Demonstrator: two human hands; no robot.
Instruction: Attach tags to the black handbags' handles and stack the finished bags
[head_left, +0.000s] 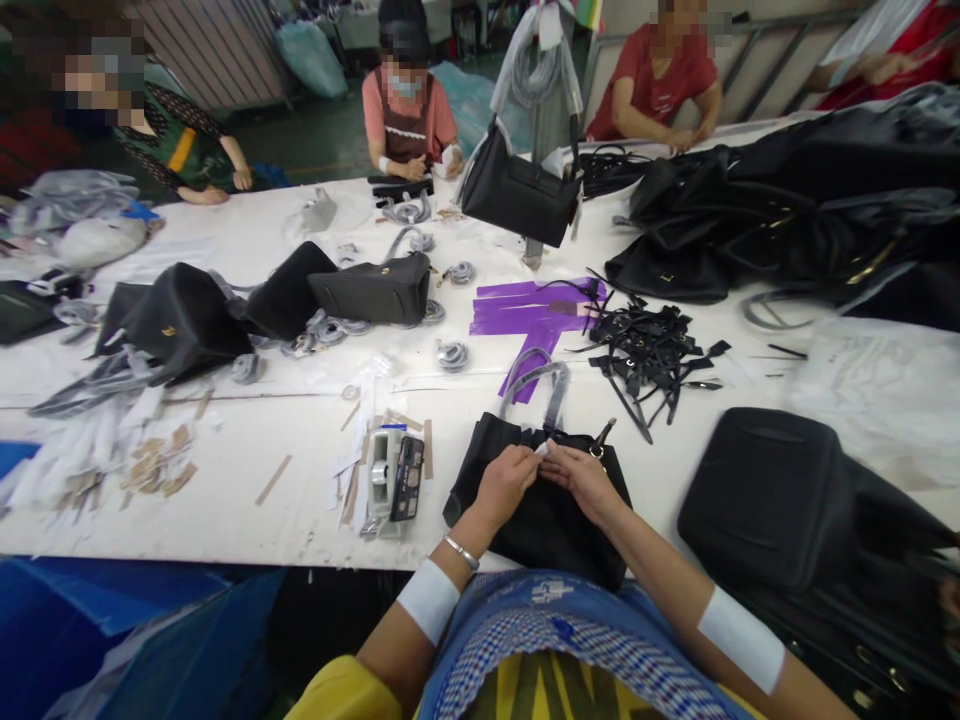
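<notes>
A black handbag lies at the table's near edge, right in front of me, its wrapped handles standing up behind my fingers. Over the bag, my left hand and my right hand meet with fingertips pinched together. Between them shows a small white piece, perhaps paper or tape; its kind is too small to make out. A gold clasp on a short strap sticks up beside my right hand.
To the left stand a tape dispenser and a phone. Beyond are purple strips, a heap of black straps and several black handbags. A large black bag lies right. Co-workers sit across the table.
</notes>
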